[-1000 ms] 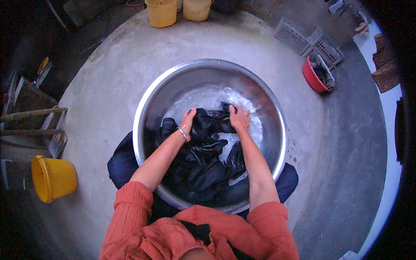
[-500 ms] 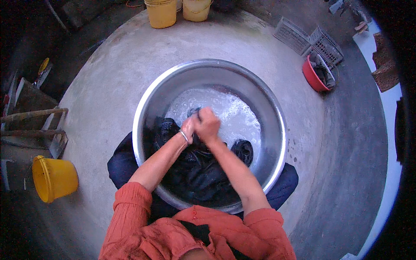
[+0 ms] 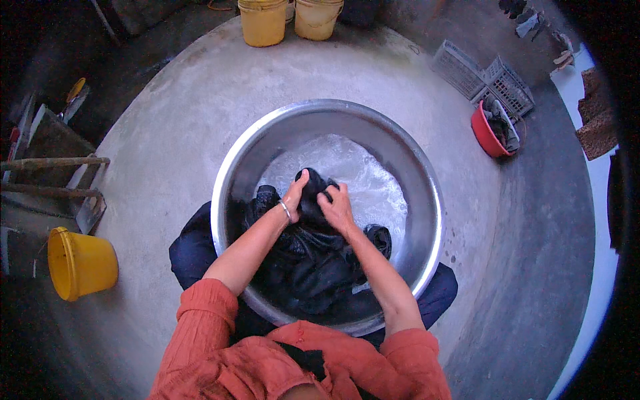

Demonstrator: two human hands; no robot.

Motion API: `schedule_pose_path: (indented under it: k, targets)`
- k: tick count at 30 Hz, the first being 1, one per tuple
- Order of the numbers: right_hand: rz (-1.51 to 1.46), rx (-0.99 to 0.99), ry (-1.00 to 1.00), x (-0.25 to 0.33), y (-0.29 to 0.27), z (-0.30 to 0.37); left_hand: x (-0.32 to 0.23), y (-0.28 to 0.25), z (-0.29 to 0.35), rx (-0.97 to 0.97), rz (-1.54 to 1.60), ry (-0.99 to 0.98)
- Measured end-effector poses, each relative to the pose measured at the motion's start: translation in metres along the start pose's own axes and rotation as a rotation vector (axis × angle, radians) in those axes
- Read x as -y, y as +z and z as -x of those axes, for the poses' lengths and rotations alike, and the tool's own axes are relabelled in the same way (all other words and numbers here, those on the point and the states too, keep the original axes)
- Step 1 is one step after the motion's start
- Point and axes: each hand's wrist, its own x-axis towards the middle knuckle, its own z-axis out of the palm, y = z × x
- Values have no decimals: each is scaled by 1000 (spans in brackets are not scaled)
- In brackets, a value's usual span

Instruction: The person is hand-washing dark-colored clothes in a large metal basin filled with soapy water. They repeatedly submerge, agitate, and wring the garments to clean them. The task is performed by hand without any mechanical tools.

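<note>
A large round metal basin (image 3: 230,157) stands between my legs, with sudsy water (image 3: 350,157) in its far part. Wet black cloth (image 3: 307,267), seemingly a garment, is heaped in the near half. My left hand (image 3: 295,195), with a silver bangle at the wrist, grips a raised fold of this cloth, thumb pointing up. Close to its right, my right hand (image 3: 337,208) has its fingers curled on the same bunched fold. Both hands are above the water, a small gap of dark cloth between them. Where the garment lies underneath is hidden.
Yellow buckets (image 3: 263,23) stand at the far edge, and another yellow bucket (image 3: 87,263) is on the left. At the far right are grey plastic crates (image 3: 460,67) and a red tub (image 3: 487,130) holding dark cloth. Wooden bars (image 3: 53,163) jut in from the left.
My hands were pressed together over the cloth. They have moved apart, the right hand shifting right and nearer, and a black fold now shows between them.
</note>
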Motion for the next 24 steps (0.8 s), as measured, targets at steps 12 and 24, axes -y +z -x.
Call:
schedule_pose_path:
  k: [12, 24]
  targets:
    - [51, -524, -76, 25, -19, -42, -2, 55, 40, -6, -31, -13]
    - [384, 72, 141, -40, -15, -24, 3, 26, 12, -191, -70, 103]
